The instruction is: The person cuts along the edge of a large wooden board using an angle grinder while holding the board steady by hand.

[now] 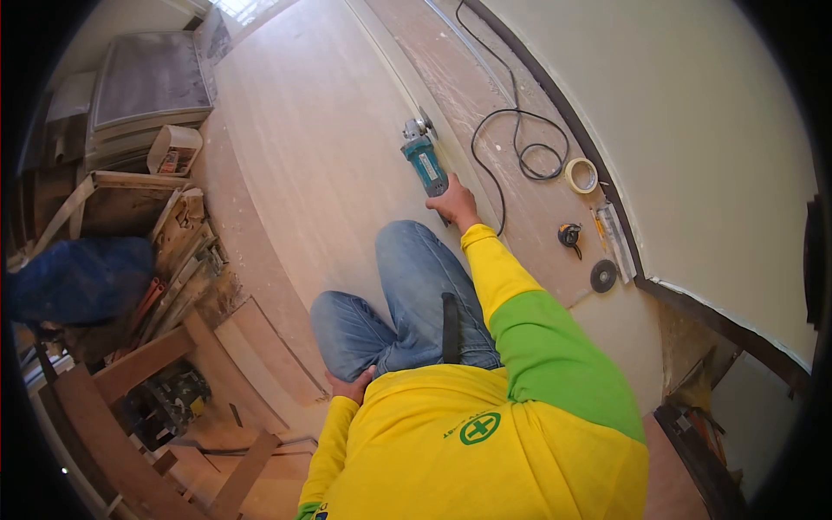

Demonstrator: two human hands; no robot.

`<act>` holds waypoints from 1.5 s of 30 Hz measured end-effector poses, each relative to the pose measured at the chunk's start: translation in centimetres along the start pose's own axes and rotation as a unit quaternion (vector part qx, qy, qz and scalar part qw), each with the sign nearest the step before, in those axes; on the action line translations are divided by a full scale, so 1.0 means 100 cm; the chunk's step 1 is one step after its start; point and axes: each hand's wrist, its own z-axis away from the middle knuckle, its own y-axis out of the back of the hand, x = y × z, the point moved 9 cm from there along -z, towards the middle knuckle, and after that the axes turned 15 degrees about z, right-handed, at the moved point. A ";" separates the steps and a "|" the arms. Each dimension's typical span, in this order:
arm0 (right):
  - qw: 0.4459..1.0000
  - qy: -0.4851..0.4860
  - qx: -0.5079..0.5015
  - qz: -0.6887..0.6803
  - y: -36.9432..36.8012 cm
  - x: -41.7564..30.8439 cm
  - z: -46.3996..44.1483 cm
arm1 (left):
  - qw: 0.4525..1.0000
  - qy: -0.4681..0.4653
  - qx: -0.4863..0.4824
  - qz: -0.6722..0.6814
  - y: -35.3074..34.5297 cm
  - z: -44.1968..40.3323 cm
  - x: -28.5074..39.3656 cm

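My right hand (455, 204) is wrapped round the rear body of a teal angle grinder (425, 165). The grinder's metal head points away from me, at the edge of a long pale wooden panel (321, 130). My left hand (350, 386) rests against my left thigh, near the knee, its fingers partly hidden by my leg and nothing visible in it. A black cord (498, 195) runs from near the grinder to the right and loops on the dusty surface.
At right lie a tape roll (581, 176), a tape measure (569, 235), a pencil (598, 225) and a dark disc (603, 276). Stacked boards (152, 78), wood scraps (186, 251), a blue cloth (82, 277) and a black tool (169, 403) are on the left.
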 end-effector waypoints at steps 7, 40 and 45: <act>1.000 -0.008 -0.005 0.001 -0.003 0.008 0.011 | 1.000 0.008 -0.006 -0.015 -0.002 -0.006 -0.007; 1.000 0.010 0.008 -0.010 0.010 -0.031 -0.033 | 1.000 0.019 0.008 -0.013 0.001 0.003 0.001; 1.000 -0.005 -0.002 0.008 0.000 0.000 0.000 | 1.000 0.000 -0.009 -0.007 -0.002 -0.005 -0.003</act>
